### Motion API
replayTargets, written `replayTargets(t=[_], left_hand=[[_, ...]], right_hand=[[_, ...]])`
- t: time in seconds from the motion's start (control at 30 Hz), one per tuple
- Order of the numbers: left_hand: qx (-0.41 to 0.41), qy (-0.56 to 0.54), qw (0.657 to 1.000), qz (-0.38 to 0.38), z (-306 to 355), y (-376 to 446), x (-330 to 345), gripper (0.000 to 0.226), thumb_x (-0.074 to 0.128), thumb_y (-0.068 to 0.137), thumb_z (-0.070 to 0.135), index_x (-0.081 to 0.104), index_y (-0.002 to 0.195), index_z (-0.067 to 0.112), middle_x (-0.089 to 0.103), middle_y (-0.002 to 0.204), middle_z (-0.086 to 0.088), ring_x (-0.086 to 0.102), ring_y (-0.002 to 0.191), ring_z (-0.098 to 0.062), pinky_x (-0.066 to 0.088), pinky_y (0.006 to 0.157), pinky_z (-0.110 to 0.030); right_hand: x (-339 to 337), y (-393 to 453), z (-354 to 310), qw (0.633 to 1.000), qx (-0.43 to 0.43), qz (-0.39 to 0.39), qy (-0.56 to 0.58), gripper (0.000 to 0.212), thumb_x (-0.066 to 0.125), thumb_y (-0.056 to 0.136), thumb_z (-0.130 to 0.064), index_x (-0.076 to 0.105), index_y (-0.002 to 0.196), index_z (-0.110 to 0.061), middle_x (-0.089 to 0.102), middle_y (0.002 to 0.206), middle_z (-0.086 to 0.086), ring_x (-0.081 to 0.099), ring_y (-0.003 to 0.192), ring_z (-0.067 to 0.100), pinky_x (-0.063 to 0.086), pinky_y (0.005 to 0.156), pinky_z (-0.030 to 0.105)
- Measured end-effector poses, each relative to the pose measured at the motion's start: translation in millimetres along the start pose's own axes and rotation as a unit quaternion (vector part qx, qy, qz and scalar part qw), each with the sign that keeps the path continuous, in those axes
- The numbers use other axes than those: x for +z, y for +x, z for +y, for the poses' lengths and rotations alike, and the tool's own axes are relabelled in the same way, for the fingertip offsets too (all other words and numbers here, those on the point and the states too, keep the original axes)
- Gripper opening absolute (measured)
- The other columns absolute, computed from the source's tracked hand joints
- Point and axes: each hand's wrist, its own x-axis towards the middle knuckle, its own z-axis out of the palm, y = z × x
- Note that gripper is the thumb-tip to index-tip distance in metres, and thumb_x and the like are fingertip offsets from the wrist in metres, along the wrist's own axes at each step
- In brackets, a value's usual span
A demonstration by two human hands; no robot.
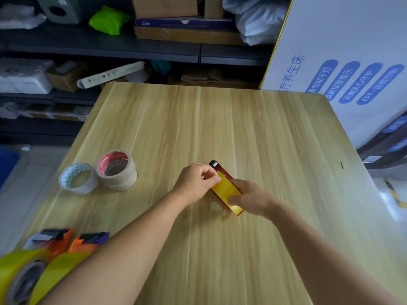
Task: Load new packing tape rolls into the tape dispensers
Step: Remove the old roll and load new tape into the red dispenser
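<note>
A red tape dispenser (222, 172) loaded with a yellow tape roll (223, 189) stands on edge on the wooden table (220, 119), mid-frame. My right hand (251, 200) grips the roll and dispenser body from the right. From the left, my left hand (196, 182) pinches the tape's loose end near the dispenser's black cutter head (213, 164). Two more orange dispensers with yellow rolls (33, 267) lie at the near left corner. A stack of two beige tape rolls (116, 170) and a clear roll (78, 178) sit on the left of the table.
Dark shelving (99, 47) packed with cardboard boxes and bags runs along the back. A large white printed carton (343, 69) leans at the table's right rear corner. A small dark mark (342, 165) lies near the table's right edge.
</note>
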Motion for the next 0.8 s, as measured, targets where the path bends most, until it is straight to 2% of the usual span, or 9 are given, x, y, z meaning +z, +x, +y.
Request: replayTargets(t=[0.07,0.17,0.27,0.33,0.43,0.53,0.63,0.7,0.8], left_hand=[[0.017,0.03,0.999,0.006,5,3,3,0.012,0.065,0.086,0.026,0.063,0.075,0.02,0.06,0.083,0.009,0.054,0.076,-0.008,0.036,0.062,-0.009],[0.012,0.057,0.998,-0.017,12,9,6,0.018,0.06,0.088,0.029,0.058,0.071,0.026,0.059,0.075,0.014,0.055,0.073,-0.009,0.04,0.062,-0.018],[0.002,0.109,0.993,-0.045,18,17,9,0.016,0.056,0.09,0.032,0.061,0.077,0.023,0.062,0.076,0.01,0.059,0.074,-0.013,0.046,0.065,-0.027],[-0.017,0.118,0.992,-0.045,17,24,8,0.019,0.053,0.092,0.031,0.062,0.082,0.018,0.065,0.079,0.007,0.061,0.075,-0.016,0.048,0.066,-0.029],[-0.073,0.057,0.995,-0.04,8,35,7,0.022,0.047,0.095,0.025,0.061,0.083,0.012,0.07,0.079,0.005,0.066,0.077,-0.018,0.053,0.068,-0.032],[-0.105,0.04,0.993,-0.03,0,44,12,0.022,0.046,0.096,0.024,0.059,0.082,0.013,0.069,0.082,0.004,0.063,0.08,-0.018,0.049,0.068,-0.029],[-0.165,0.038,0.986,0.007,-8,56,10,0.02,0.047,0.096,0.026,0.062,0.094,0.011,0.063,0.093,-0.002,0.058,0.087,-0.021,0.046,0.076,-0.03],[-0.197,0.023,0.98,-0.004,-15,62,8,0.021,0.049,0.095,0.027,0.062,0.1,0.011,0.06,0.094,-0.002,0.056,0.09,-0.022,0.045,0.08,-0.03],[-0.206,-0.03,0.978,-0.031,-25,65,13,0.016,0.05,0.095,0.028,0.06,0.094,0.015,0.061,0.092,-0.003,0.055,0.087,-0.02,0.042,0.074,-0.028]], right_hand=[[2,2,-3,0.999,0.001,0.03,-0.028,0.034,0.068,0.075,-0.031,0.055,0.105,-0.023,0.061,0.086,-0.002,0.06,0.073,0.014,0.05,0.066,0.03],[11,7,-13,0.987,0.014,0.101,-0.121,0.059,0.075,0.069,-0.05,0.045,0.112,-0.022,0.06,0.091,-0.003,0.061,0.08,0.016,0.051,0.066,0.031],[16,10,-21,0.969,0.043,0.133,-0.202,0.054,0.072,0.074,-0.049,0.044,0.108,-0.017,0.055,0.083,-0.002,0.057,0.073,0.017,0.046,0.058,0.028],[15,12,-19,0.968,0.053,0.13,-0.207,0.051,0.071,0.076,-0.048,0.046,0.106,-0.015,0.054,0.082,-0.002,0.056,0.072,0.017,0.044,0.056,0.028],[13,15,-14,0.971,0.044,0.119,-0.201,0.049,0.071,0.075,-0.047,0.048,0.104,-0.015,0.056,0.086,0.0,0.057,0.076,0.02,0.046,0.061,0.03],[9,18,-10,0.972,0.025,0.125,-0.199,0.046,0.069,0.075,-0.045,0.048,0.103,-0.017,0.057,0.088,0.001,0.058,0.077,0.021,0.048,0.064,0.033],[1,19,-5,0.973,0.016,0.11,-0.204,0.045,0.069,0.075,-0.045,0.048,0.106,-0.019,0.059,0.09,0.002,0.059,0.079,0.021,0.047,0.062,0.032],[-4,19,-2,0.976,0.008,0.104,-0.191,0.046,0.07,0.075,-0.046,0.049,0.107,-0.021,0.061,0.092,0.002,0.06,0.08,0.022,0.048,0.064,0.033],[-5,19,1,0.978,-0.011,0.103,-0.183,0.046,0.071,0.074,-0.046,0.05,0.107,-0.02,0.062,0.091,0.003,0.061,0.08,0.023,0.051,0.066,0.036]])
